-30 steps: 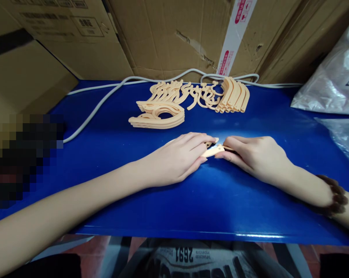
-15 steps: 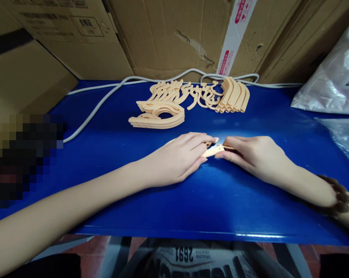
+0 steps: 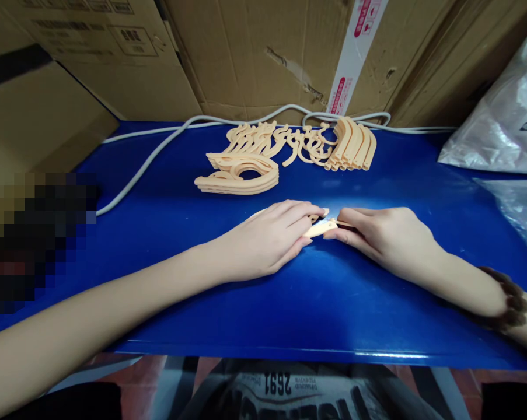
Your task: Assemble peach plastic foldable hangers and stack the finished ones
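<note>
Under my left hand [image 3: 267,240] lies a beige plastic folding hanger [image 3: 320,228], held down against the table by the palm and fingers; only its right end shows, and a bit at the far left of the hand. Thumb and fingers of my right hand [image 3: 383,232] pinch a thin beige hanger part [image 3: 342,224] that meets the end of the hanger. Most of that part is hidden in the fingers. The two hands stand close together, fingertips facing each other.
Behind the hands lie a stack of curved hangers [image 3: 241,184], loose beige hooks [image 3: 254,137] and a row of curved hanger arms [image 3: 353,146]. A white cable [image 3: 149,160] runs along the back. Cardboard boxes [image 3: 263,58] wall the blue table [image 3: 289,321]; plastic bags [image 3: 499,116] sit right.
Hardly anything differs. The hanger's end and my right fingertips have shifted very slightly to the left; both hands keep their grip.
</note>
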Motion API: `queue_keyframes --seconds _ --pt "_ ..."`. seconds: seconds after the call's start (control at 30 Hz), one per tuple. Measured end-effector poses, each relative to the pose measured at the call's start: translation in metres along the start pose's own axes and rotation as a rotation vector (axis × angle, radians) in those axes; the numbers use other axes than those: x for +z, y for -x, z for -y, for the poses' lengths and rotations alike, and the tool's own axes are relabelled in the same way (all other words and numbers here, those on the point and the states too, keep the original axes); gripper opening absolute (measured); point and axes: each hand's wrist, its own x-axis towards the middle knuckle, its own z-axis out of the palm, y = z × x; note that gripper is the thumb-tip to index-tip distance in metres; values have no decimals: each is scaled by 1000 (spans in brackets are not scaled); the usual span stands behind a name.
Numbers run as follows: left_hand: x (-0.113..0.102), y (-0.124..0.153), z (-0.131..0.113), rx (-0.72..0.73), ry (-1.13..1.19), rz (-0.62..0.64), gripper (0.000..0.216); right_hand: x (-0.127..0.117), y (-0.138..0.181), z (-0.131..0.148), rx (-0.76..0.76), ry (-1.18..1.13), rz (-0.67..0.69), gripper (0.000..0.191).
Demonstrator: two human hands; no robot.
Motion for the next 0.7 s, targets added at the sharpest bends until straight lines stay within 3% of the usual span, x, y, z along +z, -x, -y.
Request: queue_keyframes --seconds 0.37,0.7 --pt "-1 1 0 -1 3 -2 35 -3 0 0 -32 -16 14 69" --pt "-1 0 0 -7 8 -8 35 -2 1 6 32 -38 3 60"
